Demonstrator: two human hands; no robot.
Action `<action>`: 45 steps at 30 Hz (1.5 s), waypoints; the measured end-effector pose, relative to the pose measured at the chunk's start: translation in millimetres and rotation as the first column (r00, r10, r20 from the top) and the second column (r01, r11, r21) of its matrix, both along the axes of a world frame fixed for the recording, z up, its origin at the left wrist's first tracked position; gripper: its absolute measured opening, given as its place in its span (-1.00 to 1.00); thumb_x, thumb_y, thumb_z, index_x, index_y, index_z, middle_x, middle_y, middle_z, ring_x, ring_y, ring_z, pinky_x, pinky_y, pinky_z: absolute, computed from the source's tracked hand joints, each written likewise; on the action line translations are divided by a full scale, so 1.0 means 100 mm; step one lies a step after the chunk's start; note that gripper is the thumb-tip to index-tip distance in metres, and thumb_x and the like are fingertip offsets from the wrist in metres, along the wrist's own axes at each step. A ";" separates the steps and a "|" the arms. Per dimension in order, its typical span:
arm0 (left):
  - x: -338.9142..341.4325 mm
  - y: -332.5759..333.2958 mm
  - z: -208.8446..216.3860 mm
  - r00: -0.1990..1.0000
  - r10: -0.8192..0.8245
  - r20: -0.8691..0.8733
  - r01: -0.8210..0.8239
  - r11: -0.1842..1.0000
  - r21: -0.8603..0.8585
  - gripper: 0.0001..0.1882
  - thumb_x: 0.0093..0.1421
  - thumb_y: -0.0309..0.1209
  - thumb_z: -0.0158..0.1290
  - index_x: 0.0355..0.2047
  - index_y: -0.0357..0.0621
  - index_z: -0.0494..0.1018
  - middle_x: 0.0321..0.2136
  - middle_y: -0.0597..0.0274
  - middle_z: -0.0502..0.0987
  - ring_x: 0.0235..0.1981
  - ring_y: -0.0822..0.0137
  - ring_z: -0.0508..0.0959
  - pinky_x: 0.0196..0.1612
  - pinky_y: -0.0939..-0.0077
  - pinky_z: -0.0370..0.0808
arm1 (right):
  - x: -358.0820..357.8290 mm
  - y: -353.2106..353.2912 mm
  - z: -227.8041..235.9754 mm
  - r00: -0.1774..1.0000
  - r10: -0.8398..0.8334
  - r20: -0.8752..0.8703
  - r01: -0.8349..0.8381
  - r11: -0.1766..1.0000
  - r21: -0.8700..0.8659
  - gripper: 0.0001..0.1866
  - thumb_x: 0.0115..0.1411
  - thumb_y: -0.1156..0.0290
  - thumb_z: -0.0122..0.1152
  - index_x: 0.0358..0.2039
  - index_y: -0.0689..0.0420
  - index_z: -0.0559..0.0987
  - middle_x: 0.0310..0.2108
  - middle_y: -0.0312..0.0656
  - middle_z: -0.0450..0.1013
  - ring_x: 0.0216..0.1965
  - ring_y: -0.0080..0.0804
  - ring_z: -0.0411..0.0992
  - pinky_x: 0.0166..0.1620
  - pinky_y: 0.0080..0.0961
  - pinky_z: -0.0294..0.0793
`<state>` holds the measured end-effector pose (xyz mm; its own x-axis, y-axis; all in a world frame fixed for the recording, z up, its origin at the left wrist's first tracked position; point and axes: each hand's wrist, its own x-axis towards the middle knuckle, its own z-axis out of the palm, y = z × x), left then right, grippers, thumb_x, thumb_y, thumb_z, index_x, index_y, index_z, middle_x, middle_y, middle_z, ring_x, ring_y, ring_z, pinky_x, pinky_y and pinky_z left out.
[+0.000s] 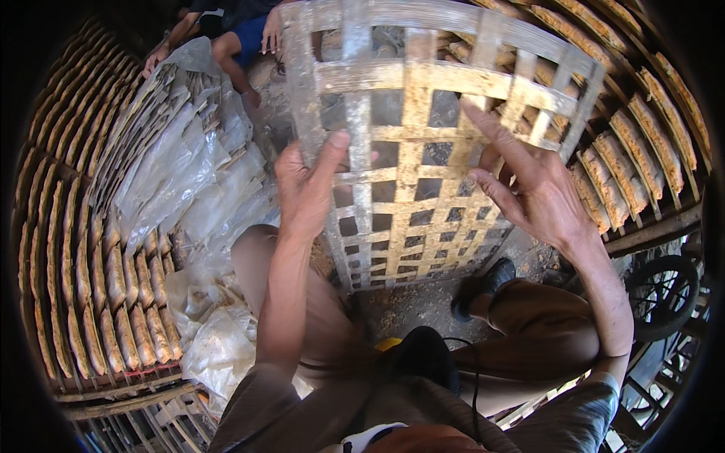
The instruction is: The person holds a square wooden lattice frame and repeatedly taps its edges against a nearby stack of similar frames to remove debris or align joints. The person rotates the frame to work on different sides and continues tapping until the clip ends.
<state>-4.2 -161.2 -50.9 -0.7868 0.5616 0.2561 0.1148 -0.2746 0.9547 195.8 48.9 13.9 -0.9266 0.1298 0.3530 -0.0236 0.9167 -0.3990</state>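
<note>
A slatted lattice rack (417, 98) of flat woven strips, with brownish residue on it, stands tilted in front of me between my knees. My left hand (306, 185) grips its left edge, thumb on the near face and fingers partly hidden behind. Over the right part of the lattice is my right hand (540, 189), its index finger stretched out to a crossing of the strips and its thumb apart. The other fingers of that hand are curled, with nothing visible in them. Whether the fingertip touches the strip I cannot tell.
Racks with rows of orange-brown slabs (83, 302) rise on the left, more slabs (623, 170) on the right. Crumpled clear plastic sheeting (185, 162) covers layered thin sheets at left. Another person's leg (234, 68) and hands are at the top. A black wheel (664, 298) is at right.
</note>
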 end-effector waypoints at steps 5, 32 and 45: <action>0.17 0.05 0.03 0.993 -0.080 -0.084 0.078 0.997 -0.028 -0.66 0.46 -0.30 0.18 0.00 -0.39 0.55 -0.22 -0.05 0.71 -0.25 0.18 0.78 -0.26 0.38 0.77 | -0.18 -0.03 -0.35 0.973 0.009 -0.230 -0.033 0.995 -0.098 -0.58 0.29 0.29 0.48 0.09 0.21 0.63 -0.63 -0.25 0.55 -0.66 -0.39 0.52 -0.60 -0.42 0.50; 0.24 0.17 -0.06 0.988 -0.020 -0.155 0.002 0.993 -0.115 -0.42 0.52 0.07 0.00 -0.13 -0.31 0.61 -0.38 0.13 0.69 -0.45 0.44 0.67 -0.46 0.59 0.61 | -0.48 -0.17 -0.51 0.889 -0.035 -0.456 -0.247 0.802 -0.544 -0.84 0.34 0.50 0.37 -0.41 0.18 0.63 -0.64 -0.34 0.50 -0.64 -0.75 0.41 -0.61 -0.62 0.34; 0.00 0.02 0.00 0.994 0.110 -0.025 -0.107 0.988 0.108 -0.60 0.60 -0.02 -0.16 -0.10 -0.11 0.40 -0.41 0.17 0.65 -0.51 0.45 0.68 -0.60 0.64 0.58 | -0.23 -0.06 -0.27 0.982 0.036 -0.184 -0.067 0.984 -0.167 -0.81 0.30 0.42 0.44 -0.14 0.21 0.67 -0.45 -0.17 0.63 -0.54 -0.40 0.61 -0.52 -0.46 0.60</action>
